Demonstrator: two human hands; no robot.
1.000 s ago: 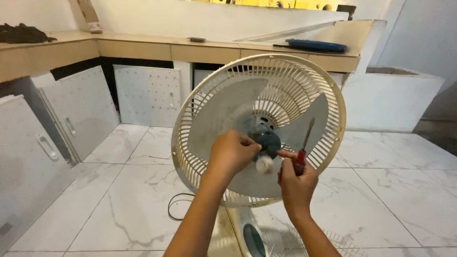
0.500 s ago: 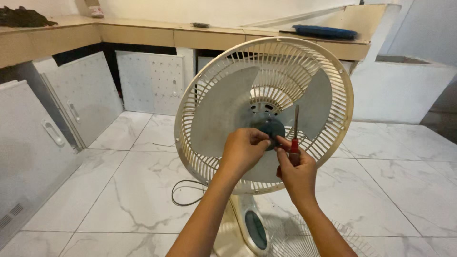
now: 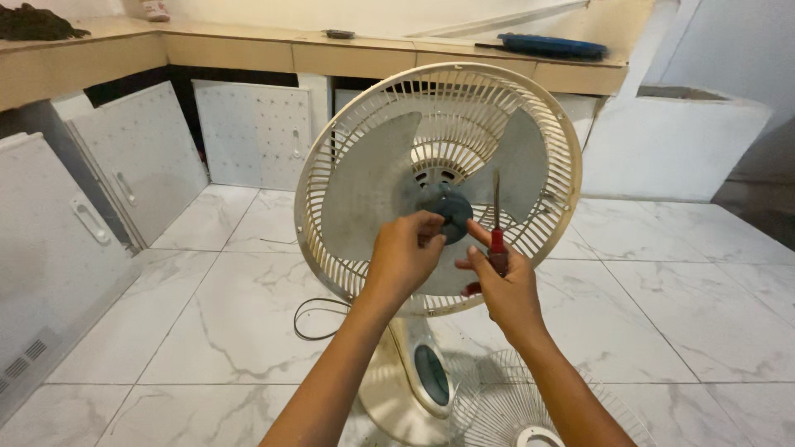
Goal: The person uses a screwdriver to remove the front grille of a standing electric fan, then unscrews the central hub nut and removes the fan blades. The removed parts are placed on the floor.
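Observation:
A cream pedestal fan (image 3: 331, 141) stands on the floor facing me, its front grille off and its pale blades (image 3: 373, 190) exposed. My left hand (image 3: 402, 257) pinches the blue-grey hub (image 3: 453, 207) at the blades' centre. My right hand (image 3: 507, 290) is just right of the hub. It holds a red-handled screwdriver (image 3: 497, 244) with the shaft pointing up, while its forefinger and thumb reach toward the hub. Whatever sits between my fingertips is hidden.
The detached front grille (image 3: 489, 397) lies on the marble floor by the fan base (image 3: 385, 397), with a black cable (image 3: 308, 319) looping to the left. White cabinet doors (image 3: 141, 157) lean under the counter (image 3: 248, 51). A blue tray (image 3: 551, 45) rests on the counter, and a white box (image 3: 679, 141) stands to the right.
A white knob visible at the hub a second ago is now out of sight under my fingers. The blades have turned, and the screwdriver has swung from tilted to upright.

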